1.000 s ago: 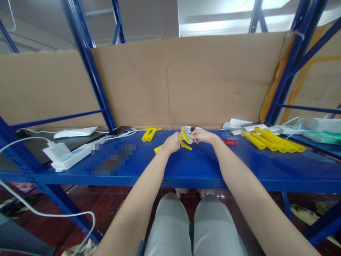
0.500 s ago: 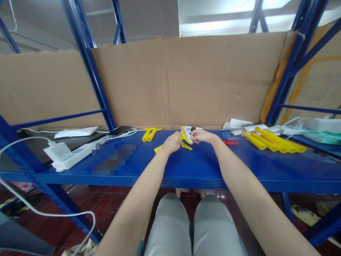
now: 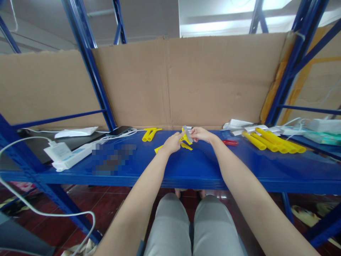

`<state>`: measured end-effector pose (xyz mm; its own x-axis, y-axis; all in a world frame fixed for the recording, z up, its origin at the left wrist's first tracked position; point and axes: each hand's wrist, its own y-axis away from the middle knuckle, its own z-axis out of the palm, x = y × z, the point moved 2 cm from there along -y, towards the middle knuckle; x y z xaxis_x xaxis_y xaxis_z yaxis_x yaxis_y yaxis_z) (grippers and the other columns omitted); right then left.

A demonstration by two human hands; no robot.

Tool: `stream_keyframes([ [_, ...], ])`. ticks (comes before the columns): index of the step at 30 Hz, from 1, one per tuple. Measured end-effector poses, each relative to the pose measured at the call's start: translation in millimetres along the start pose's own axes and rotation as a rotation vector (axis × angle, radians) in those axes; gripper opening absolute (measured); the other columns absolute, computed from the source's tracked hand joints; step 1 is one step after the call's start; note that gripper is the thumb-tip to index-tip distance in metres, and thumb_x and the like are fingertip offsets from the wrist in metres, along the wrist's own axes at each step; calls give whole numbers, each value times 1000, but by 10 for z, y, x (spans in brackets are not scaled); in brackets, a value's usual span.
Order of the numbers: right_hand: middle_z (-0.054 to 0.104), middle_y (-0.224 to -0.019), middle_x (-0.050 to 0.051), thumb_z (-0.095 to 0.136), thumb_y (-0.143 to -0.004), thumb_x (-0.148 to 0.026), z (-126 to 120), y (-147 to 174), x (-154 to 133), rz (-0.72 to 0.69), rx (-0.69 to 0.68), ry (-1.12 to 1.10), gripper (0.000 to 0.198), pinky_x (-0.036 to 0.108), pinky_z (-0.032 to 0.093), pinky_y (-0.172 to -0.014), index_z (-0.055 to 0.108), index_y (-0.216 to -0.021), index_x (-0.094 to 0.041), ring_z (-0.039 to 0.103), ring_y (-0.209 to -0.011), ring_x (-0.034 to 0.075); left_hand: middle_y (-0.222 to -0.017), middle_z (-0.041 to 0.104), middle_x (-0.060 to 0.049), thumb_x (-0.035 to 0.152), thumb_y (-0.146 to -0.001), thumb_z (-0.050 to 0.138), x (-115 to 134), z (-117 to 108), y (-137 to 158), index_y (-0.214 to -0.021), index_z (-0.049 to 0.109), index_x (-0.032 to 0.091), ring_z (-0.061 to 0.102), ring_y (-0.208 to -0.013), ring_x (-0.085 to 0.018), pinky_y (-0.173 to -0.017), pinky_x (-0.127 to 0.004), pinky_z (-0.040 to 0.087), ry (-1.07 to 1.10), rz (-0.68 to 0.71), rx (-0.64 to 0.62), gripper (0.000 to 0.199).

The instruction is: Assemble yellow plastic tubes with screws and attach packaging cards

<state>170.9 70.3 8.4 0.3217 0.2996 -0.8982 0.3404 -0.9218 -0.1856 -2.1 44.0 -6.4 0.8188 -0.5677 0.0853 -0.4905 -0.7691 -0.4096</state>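
Note:
My left hand [image 3: 172, 143] is closed at a yellow plastic piece [image 3: 187, 139], partly hidden by the fingers. My right hand [image 3: 201, 134] pinches a flat grey strip [image 3: 187, 134], tilted and held up against the yellow piece. Just below, a flat yellow scrap [image 3: 186, 146] lies on the blue shelf [image 3: 202, 163]. Another yellow bit [image 3: 158, 149] shows beside my left wrist. Behind my right fingers a small white-and-dark item [image 3: 189, 128] is mostly covered.
Two yellow T-shaped tools [image 3: 150, 135] lie to the left, several yellow tubes [image 3: 278, 141] to the right. A red-handled tool [image 3: 230, 143] is near my right wrist. White power strip [image 3: 73, 158], cables and a phone [image 3: 121, 131] occupy the left. Cardboard [image 3: 186, 81] closes the back.
The grey strip has turned slightly in my right fingers, showing a greyer face and standing more upright. My right hand shifted a little; my left hand stayed nearly still.

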Motion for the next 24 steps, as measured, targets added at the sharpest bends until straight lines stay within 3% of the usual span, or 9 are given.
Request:
stream_keyframes([
  [3,49,-45,-10,60,-68,-4,-23,-28,-29,-68,88,-49,25,17,37,-44,55,-87,-19,44,-40,7,-127,57,-12,13,-87,48,-11,8,-4,-147,33,19,55,-117,-21,-98,-30,42,-15,-24,-8,62],
  [8,57,-54,-4,52,-70,-4,-94,-70,-85,-132,291,-192,16,20,46,-54,63,-75,-16,52,-48,8,-131,55,-14,12,-86,50,-9,14,-7,-146,34,16,52,-123,-21,-103,-30,38,-36,-50,-37,63],
  [11,64,-64,0,51,-69,-1,-82,-82,-114,-128,313,-333,19,23,51,-65,63,-76,-15,61,-60,10,-133,54,-16,12,-85,50,4,3,-5,-146,35,15,52,-124,-22,-103,-30,38,-40,-61,-47,63],
  [14,64,-63,0,57,-68,0,-66,-87,-132,-147,348,-313,19,23,51,-65,61,-77,-16,63,-62,11,-134,54,-15,12,-85,50,10,-4,-3,-146,36,17,52,-124,-22,-104,-30,38,-32,-65,-47,63],
  [17,58,-55,-3,64,-73,-14,-105,-91,-122,-179,430,-149,5,21,47,-55,60,-74,-16,55,-51,10,-139,50,-14,12,-85,52,5,4,-5,-146,37,17,49,-128,-22,-104,-30,39,-17,-60,-36,63],
  [20,48,-48,-5,65,-77,-36,-173,-90,-89,-210,530,45,25,20,37,-46,57,-65,-16,44,-45,8,-140,49,-14,12,-84,52,-2,18,-8,-145,38,18,47,-130,-23,-104,-31,39,-7,-50,-21,62],
  [22,43,-46,-5,62,-76,-48,-186,-89,-61,-217,516,120,36,20,33,-44,53,-61,-17,40,-45,8,-140,49,-14,12,-85,52,-5,25,-9,-144,39,18,47,-130,-22,-105,-30,38,-8,-47,-21,61],
  [24,40,-46,-6,60,-76,-54,-154,-91,-28,-186,411,151,42,20,30,-44,50,-60,-17,37,-45,7,-141,49,-14,13,-85,52,-6,28,-9,-144,39,16,47,-130,-22,-105,-29,38,-11,-44,-23,61],
])
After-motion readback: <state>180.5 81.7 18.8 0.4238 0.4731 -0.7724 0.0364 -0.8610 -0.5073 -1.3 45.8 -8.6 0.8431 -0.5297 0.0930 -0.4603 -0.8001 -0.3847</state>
